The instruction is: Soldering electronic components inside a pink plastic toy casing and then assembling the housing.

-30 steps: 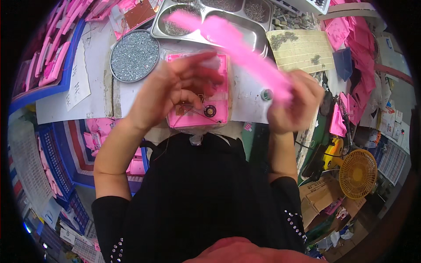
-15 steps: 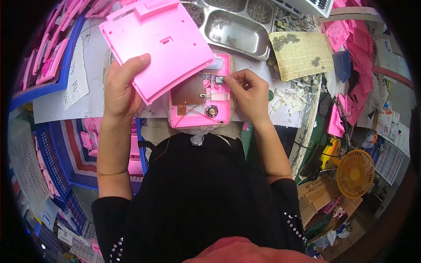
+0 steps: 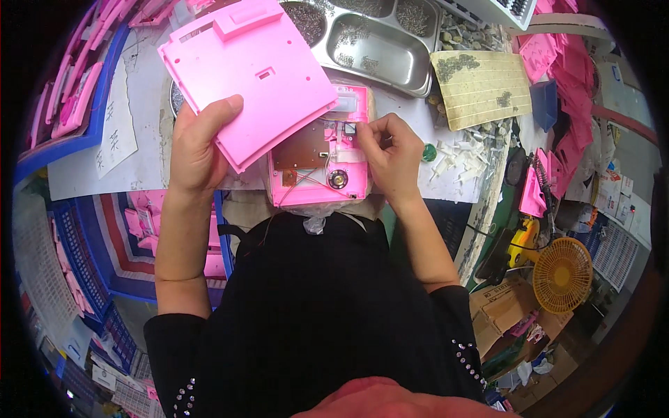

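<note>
My left hand (image 3: pixel 198 153) grips a square pink plastic cover (image 3: pixel 293 59) by its near left edge, thumb on top. The cover is raised at a tilt and hides the far left part of an open pink housing (image 3: pixel 357 189) lying on the table in front of me. Inside the housing are a brown circuit board (image 3: pixel 296 155), a round black speaker (image 3: pixel 338 180) and thin wires. At the housing's right edge, my right hand (image 3: pixel 396 157) has thumb and forefinger pinched beside a small dark rectangular part (image 3: pixel 349 129). Whatever lies between those fingertips is too small to make out.
A metal tray (image 3: pixel 390 59) with small metal pieces stands beyond the housing. Right of it lie a yellowish card (image 3: pixel 481 90) holding dark bits and loose white plastic parts (image 3: pixel 463 157). A blue bin (image 3: pixel 42 159) of pink parts is at far left, an orange fan (image 3: pixel 563 275) at right.
The pink cover in my left hand has shifted very slightly. My right fingers stay at the housing's right edge, with the hand a touch lower and closer in.
</note>
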A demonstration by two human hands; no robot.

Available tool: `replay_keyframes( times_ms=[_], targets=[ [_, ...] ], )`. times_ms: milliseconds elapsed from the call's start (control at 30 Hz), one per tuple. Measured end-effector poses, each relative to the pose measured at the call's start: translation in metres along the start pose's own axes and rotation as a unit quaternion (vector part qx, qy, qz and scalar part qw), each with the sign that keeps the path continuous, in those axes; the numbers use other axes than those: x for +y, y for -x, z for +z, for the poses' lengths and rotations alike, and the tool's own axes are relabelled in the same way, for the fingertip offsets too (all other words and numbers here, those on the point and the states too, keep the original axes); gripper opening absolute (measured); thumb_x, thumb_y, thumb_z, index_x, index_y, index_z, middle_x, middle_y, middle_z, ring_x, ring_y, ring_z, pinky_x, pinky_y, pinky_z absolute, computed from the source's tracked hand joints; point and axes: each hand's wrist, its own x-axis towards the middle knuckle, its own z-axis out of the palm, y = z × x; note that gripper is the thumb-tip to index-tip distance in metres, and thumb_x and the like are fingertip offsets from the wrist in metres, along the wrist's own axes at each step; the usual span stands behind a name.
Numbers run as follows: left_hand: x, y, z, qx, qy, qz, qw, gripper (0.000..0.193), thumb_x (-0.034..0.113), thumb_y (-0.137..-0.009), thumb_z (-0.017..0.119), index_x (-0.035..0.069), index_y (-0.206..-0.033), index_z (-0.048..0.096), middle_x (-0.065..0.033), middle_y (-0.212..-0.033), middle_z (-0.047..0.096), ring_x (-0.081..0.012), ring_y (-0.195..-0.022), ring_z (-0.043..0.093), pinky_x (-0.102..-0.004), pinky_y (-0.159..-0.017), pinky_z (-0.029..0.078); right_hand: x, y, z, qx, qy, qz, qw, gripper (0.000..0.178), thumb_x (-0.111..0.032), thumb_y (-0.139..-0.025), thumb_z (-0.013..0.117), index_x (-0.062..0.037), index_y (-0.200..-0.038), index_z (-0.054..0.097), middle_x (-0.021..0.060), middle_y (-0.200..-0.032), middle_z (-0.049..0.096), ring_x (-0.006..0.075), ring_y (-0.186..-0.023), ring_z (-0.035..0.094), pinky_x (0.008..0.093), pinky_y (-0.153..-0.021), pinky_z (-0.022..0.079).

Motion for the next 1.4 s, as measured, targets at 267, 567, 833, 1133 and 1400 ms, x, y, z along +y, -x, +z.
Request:
replay_keyframes(
  times_ms=[267,567,833,1133,1400],
  targets=[
    [0.004,0.001,0.002,-0.023,-0.008,-0.009,1.000,0.050,0.006,-0.094,0.061,-0.012,-0.139,0.046,-0.0206,-0.127,0.063,-0.0267,-0.115,0.066,-0.0373,-0.100,0.055,0.017,-0.012,-0.028,-0.033,-0.235,0.118,0.964,0.016,-0.011,-0.098,0.069,0.0016,-0.106,0.067,0.0039,-0.083,0.067,0.0089,-0.065,0.057,0.0227,-0.057,0.046],
    [0.000,-0.003,0.046,-0.143,-0.195,-0.012,0.970,0.046,0.010,-0.095,0.069,-0.007,-0.135,0.052,-0.0133,-0.124,0.066,-0.0167,-0.109,0.066,-0.0322,-0.096,0.054,-0.027,-0.034,-0.062,-0.136,-0.316,0.050,0.937,0.057,-0.002,-0.099,0.062,0.0023,-0.151,0.040,0.0075,-0.093,0.071,0.0080,-0.062,0.057,0.0229,-0.050,0.044],
    [-0.018,0.018,0.055,-0.206,-0.483,0.031,0.850,0.044,0.024,-0.093,0.075,-0.005,-0.123,0.062,-0.0122,-0.107,0.068,-0.0234,-0.092,0.068,-0.0340,-0.083,0.055,-0.004,0.043,-0.094,0.008,-0.381,0.084,0.921,0.064,-0.005,-0.100,0.062,0.0049,-0.156,0.032,0.0174,-0.122,0.070,0.0204,-0.109,0.069,0.0340,-0.098,0.054],
    [-0.062,0.006,0.060,-0.220,-0.666,0.330,0.632,0.053,0.033,-0.086,0.075,0.001,-0.126,0.063,-0.0130,-0.124,0.064,-0.0295,-0.103,0.061,-0.0417,-0.088,0.046,0.062,0.055,-0.131,0.063,-0.426,0.086,0.899,0.058,-0.020,-0.104,0.062,0.0057,-0.151,0.041,0.0179,-0.137,0.062,0.0228,-0.120,0.065,0.0367,-0.101,0.054],
    [-0.070,0.007,0.064,-0.221,-0.688,0.333,0.605,0.053,0.031,-0.086,0.074,0.001,-0.129,0.063,-0.0126,-0.127,0.063,-0.0289,-0.097,0.061,-0.0396,-0.082,0.047,0.051,0.051,-0.106,0.054,-0.459,0.112,0.880,0.058,-0.018,-0.104,0.063,0.0054,-0.151,0.041,0.0176,-0.137,0.063,0.0223,-0.117,0.067,0.0367,-0.100,0.054]
  ],
)
